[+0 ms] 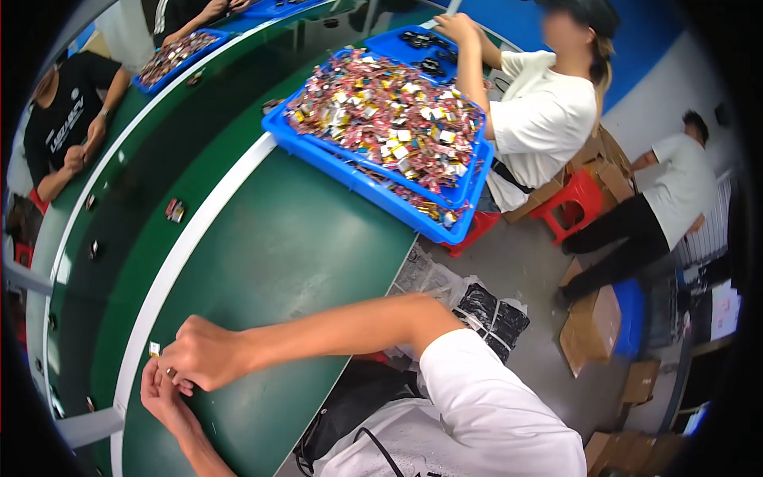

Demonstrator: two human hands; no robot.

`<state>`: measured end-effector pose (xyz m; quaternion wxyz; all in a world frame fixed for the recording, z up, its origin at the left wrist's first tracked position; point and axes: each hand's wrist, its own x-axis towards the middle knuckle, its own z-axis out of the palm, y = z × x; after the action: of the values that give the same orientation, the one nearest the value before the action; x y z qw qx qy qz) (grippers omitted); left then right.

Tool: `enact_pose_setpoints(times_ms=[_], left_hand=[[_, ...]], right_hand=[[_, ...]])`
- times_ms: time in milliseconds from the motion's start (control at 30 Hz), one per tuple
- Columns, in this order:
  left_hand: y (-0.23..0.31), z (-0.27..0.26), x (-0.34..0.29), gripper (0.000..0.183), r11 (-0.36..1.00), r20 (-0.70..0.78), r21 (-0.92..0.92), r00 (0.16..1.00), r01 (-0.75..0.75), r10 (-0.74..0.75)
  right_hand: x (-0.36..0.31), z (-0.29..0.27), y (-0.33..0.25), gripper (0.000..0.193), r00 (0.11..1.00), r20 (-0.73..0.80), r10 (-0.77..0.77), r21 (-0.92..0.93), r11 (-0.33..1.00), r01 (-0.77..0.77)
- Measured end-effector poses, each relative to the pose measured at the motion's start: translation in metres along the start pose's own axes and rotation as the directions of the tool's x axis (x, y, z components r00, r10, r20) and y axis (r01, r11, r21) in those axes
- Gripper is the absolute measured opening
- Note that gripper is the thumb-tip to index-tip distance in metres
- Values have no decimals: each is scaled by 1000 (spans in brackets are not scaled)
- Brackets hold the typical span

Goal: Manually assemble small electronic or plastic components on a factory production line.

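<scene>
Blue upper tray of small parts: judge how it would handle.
The upper tray is probably heavy, since small parts fill it high. Pieces would likely spill if it tipped, as they lie loose. It may shift when pushed, stacked on the lower tray.

Your hands meet lower left of frame: right hand (205, 354) above, left hand (161, 393) below, small white-and-yellow piece (154, 348) at the fingertips, unclear which grips it. Green tabletop (262, 238) beneath. Upper centre, blue tray (350, 176) heaped with small multicoloured pieces (389, 119); co-worker (548, 103) in white beside it, upper right. Green conveyor (143, 250) curves along left, parts scattered.
</scene>
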<state>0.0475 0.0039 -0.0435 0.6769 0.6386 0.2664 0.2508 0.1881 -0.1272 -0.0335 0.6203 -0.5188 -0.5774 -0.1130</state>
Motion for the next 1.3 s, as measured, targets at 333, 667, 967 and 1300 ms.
enact_pose_setpoints(times_ms=[333,667,967,1300], left_hand=[[4,-40,94,33,995,-107,84,993,-49,57],[0,-92,160,53,59,-113,993,720,100,685],[169,91,-17,101,853,663,-447,542,-268,517],[192,106,-106,104,408,295,-910,590,-65,752]], right_hand=[[12,-14,9,13,984,-150,97,31,995,-93],[12,-7,19,14,982,-107,153,-71,984,-161],[-16,-21,40,11,950,-22,312,-32,949,-312],[10,-16,19,14,968,9,251,-139,959,-247]])
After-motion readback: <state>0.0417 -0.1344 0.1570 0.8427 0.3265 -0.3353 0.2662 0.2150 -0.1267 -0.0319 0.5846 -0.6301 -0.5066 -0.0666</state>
